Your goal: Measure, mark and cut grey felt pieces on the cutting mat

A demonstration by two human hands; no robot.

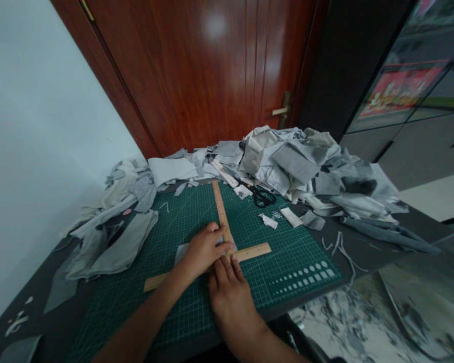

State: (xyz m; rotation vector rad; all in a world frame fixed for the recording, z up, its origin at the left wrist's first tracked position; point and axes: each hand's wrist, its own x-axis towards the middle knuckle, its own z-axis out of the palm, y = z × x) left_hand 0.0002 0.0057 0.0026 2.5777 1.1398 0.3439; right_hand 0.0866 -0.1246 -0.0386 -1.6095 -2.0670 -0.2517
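On the green cutting mat (302,252), one wooden ruler (218,199) runs away from me and another wooden ruler (255,251) lies crosswise. They meet under my hands, and I cannot tell whether they are joined. My left hand (204,247) presses at the crossing with thumb and forefinger stretched apart over the lengthwise ruler. Close below it, the extended fingertips of my right hand (229,287) rest on the crosswise ruler. A pale grey cloth piece (180,252) shows beside my left hand, partly hidden by that hand and the rulers.
Black scissors (264,197) lie at the mat's far side. Grey and white fabric scraps (298,161) are heaped along the back, with more cloth (123,244) at the left. Small scraps (268,221) and loose threads (342,252) lie to the right. Behind stands a brown door (212,75).
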